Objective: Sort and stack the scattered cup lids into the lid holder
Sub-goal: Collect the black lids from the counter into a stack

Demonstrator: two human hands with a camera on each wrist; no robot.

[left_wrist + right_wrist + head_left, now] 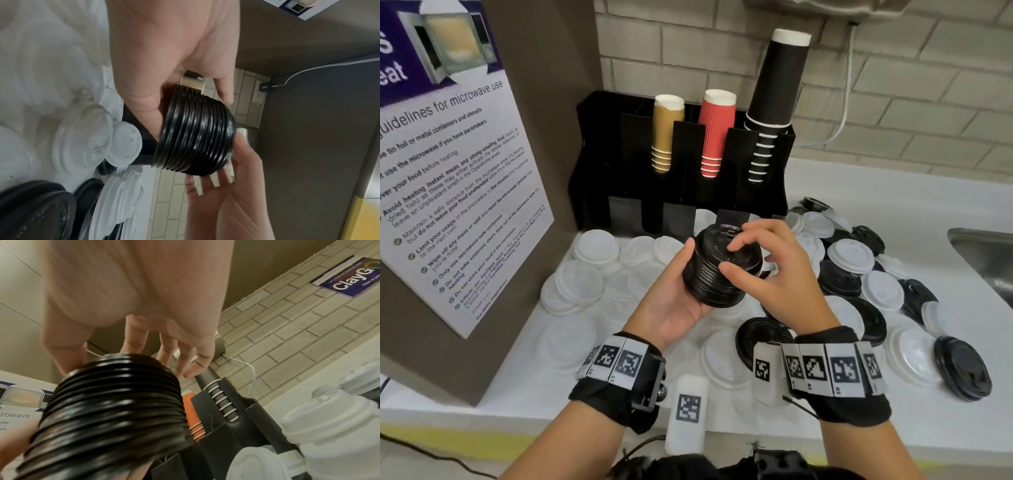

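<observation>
Cup lids, black, form a nested stack (722,267) held above the desk (859,192), in front of the black lid holder (681,164). The left hand (674,305) cups the stack from below, fingers curled round it; the right hand (774,270) touches the top lid with bent fingertips. Loose white lids (595,246) and black lids (962,366) lie scattered on the desk.

Left wrist view — the stack (197,138) sits gripped between thumb and fingers.

Right wrist view — the right hand (144,313) rests its thumb on the stack (111,410), the other fingers spread.
</observation>
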